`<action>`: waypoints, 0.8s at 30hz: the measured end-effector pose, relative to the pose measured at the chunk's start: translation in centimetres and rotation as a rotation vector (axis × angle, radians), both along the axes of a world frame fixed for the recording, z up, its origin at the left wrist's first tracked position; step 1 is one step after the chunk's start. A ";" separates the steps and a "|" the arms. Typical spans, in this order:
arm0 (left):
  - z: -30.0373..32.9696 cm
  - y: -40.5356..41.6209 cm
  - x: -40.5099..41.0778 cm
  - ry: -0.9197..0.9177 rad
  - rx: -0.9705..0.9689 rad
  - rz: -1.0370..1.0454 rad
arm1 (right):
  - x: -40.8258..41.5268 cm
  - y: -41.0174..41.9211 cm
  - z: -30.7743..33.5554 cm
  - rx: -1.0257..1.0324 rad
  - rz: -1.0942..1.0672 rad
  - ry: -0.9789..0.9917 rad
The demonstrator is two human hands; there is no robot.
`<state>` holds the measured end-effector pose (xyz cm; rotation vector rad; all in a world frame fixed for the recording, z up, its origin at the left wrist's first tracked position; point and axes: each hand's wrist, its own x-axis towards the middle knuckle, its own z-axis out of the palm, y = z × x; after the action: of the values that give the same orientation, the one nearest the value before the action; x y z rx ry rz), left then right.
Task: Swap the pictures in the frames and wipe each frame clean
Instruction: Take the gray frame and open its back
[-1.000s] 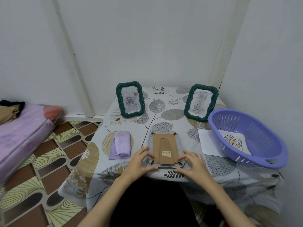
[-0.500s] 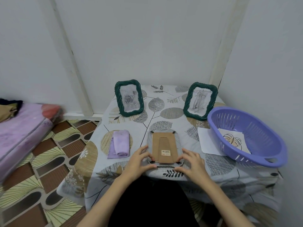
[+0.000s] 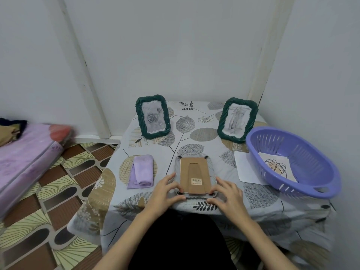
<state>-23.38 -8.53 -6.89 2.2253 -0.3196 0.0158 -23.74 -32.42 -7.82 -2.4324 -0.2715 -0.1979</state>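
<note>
While frame point(image 3: 195, 175) lies face-down, left hand point(image 3: 165, 189), right hand point(image 3: 227, 193) grip corners.

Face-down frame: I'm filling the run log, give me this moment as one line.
frame face-down, backing on | left hand and right hand at bottom clips | cloth unused | two frames upright

Table point(image 3: 259, 203) with a grey leaf-print cloth, set in a white wall corner. Purple slotted basket point(image 3: 303, 152) at the table's right edge. Pink mattress point(image 3: 25, 162) on the floor far left, dark and tan clothes point(image 3: 11, 129) piled on it. Floor point(image 3: 58, 191) tiled brown and cream in a fan pattern.
</note>
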 end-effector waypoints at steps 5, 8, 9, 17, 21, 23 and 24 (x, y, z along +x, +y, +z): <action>0.3 0.4 0.2 -0.009 0.006 -0.029 | -0.1 -0.2 0.9 0.014 0.018 0.018; 1.5 0.5 1.6 0.005 -0.039 0.024 | 0.5 -0.2 2.2 0.029 0.010 0.052; 1.9 0.4 2.3 -0.007 -0.044 0.044 | 1.1 -0.1 2.6 0.028 -0.011 0.059; 1.4 -0.5 8.0 0.018 0.311 0.139 | 7.1 1.5 3.1 -0.231 -0.154 0.159; 1.0 -0.9 8.7 0.050 0.398 0.109 | 9.0 2.1 2.3 -0.346 -0.126 0.211; 1.0 -0.9 8.8 0.019 0.424 0.110 | 9.3 2.1 2.1 -0.378 -0.114 0.180; 0.9 -0.8 8.9 0.012 0.433 0.105 | 9.4 2.1 2.1 -0.384 -0.112 0.159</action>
<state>-14.46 -9.38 -6.02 2.6687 -0.2125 -0.0106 -14.38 -30.29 -5.75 -2.8288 -0.1088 0.0025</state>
